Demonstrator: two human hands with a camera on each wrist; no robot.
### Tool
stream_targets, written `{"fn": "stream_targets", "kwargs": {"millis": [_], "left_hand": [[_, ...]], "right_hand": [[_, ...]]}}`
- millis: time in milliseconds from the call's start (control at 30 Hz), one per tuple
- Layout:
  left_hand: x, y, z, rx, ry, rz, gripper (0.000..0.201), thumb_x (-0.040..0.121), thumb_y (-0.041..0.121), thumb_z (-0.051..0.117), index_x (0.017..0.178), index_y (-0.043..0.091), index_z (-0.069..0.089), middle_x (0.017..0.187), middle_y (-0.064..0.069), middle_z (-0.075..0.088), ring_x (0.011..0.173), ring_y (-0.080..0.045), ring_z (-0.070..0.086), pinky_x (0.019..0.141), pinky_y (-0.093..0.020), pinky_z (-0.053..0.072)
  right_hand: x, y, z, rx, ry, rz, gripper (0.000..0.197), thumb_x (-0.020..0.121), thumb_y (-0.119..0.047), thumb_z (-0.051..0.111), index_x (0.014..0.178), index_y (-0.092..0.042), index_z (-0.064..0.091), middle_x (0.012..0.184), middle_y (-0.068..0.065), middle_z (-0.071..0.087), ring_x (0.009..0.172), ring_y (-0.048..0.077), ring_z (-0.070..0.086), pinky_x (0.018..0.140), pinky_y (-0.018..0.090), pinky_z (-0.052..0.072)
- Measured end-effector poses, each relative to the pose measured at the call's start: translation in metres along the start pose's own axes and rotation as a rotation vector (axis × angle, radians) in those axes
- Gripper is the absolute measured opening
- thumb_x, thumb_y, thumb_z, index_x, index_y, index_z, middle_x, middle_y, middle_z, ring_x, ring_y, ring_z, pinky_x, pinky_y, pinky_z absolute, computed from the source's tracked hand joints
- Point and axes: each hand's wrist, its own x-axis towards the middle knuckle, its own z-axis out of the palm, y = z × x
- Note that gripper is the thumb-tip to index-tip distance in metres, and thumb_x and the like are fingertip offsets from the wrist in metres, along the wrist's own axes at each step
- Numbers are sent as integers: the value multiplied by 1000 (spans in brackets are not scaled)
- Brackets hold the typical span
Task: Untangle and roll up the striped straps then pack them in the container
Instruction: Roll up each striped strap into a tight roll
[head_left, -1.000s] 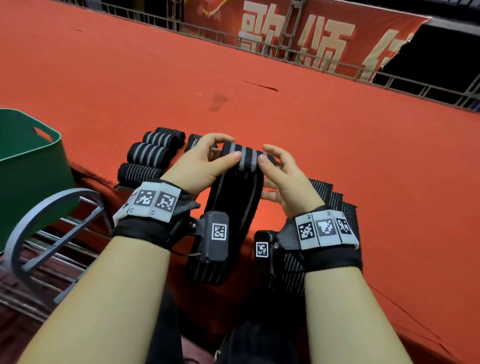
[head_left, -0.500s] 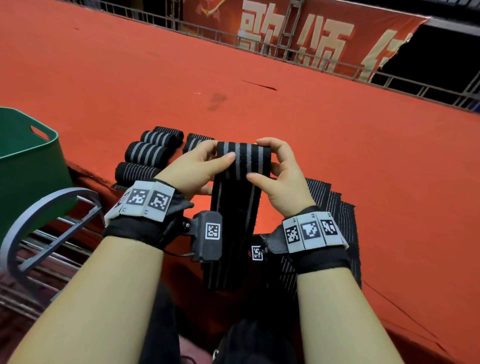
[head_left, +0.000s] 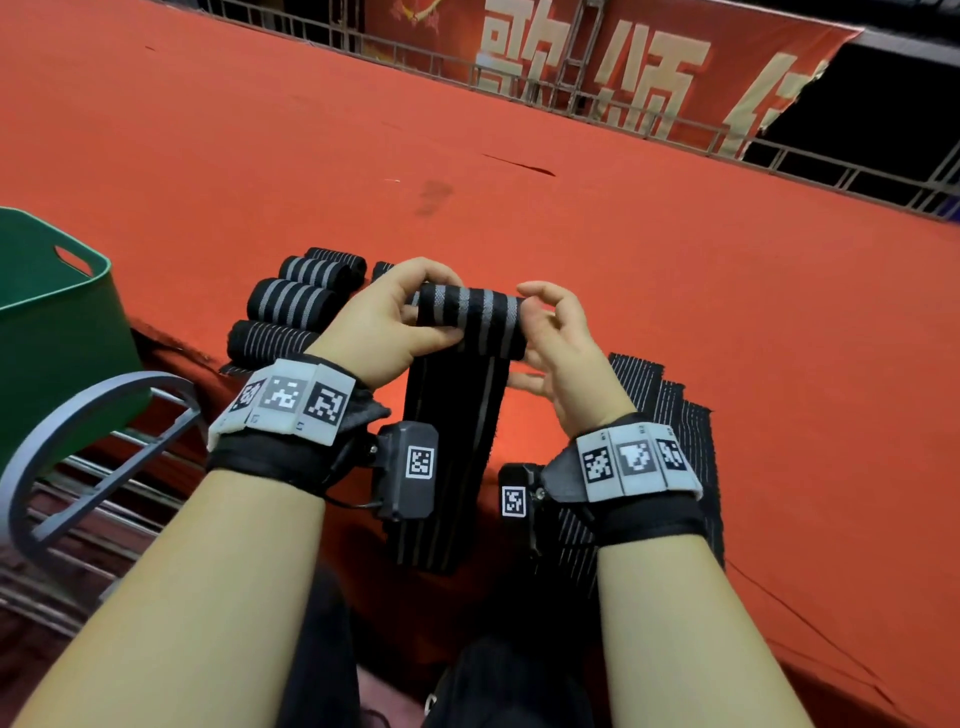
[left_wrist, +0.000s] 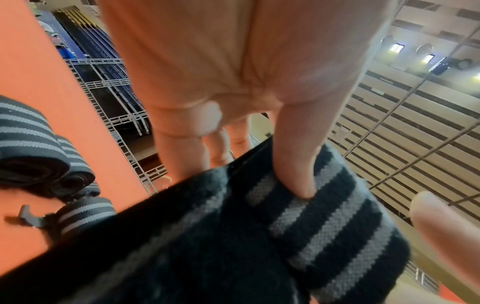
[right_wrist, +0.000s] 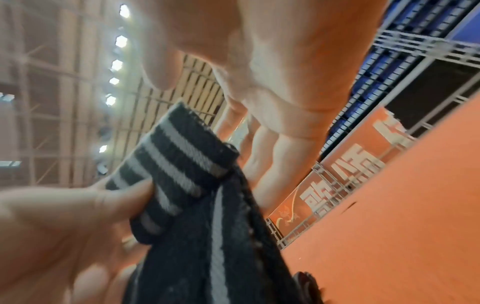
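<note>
Both hands – left hand (head_left: 382, 325), right hand (head_left: 558, 338) – pinch the strap (head_left: 467, 317) roll's ends; slack below the pinch could let it loosen.

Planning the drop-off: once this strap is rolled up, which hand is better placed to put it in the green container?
Probably left. The left hand grips the strap's roll, and the green container stands on its side; the right hand would have to cross over.

Rolled straps (head_left: 293, 304) lie right of container (head_left: 57, 332).
</note>
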Motion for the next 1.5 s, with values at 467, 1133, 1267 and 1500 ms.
{"fn": "stream_targets", "kwargs": {"millis": [467,1133,1267,1500], "left_hand": [[-6,-10,-2,-52,-12,8,41,84,-3,61,101,34,60,101,8,60,86,2,62,76,-17,50],[-5,-11,-7,-301,85,-168,41,84,-2,61,118,19,49,106,3,64,98,-9,64,78,-33,55],[-4,-12,-8,-157,90,-14,50,77,-4,68,99,36,46,104,6,55,75,-1,61,63,-21,53],[-4,-9,-4,34,25,132,53,77,-11,64,93,34,41,100,0,49,75,-3,56,70,-15,48]], "right_hand": [[1,0,2,219,-8,167,12,90,-22,57,102,-21,55,95,-2,59,79,13,60,75,31,50],[-4,-1,8,-153,-14,-109,62,77,-20,72,119,-45,34,127,-4,45,102,18,61,89,42,53],[-2,-4,9,15,1,158,39,92,-52,43,124,-32,43,127,3,54,99,25,65,82,43,55],[-3,-8,9,44,-67,336,58,86,-72,18,106,-36,59,105,1,66,70,18,65,77,36,54]]}}
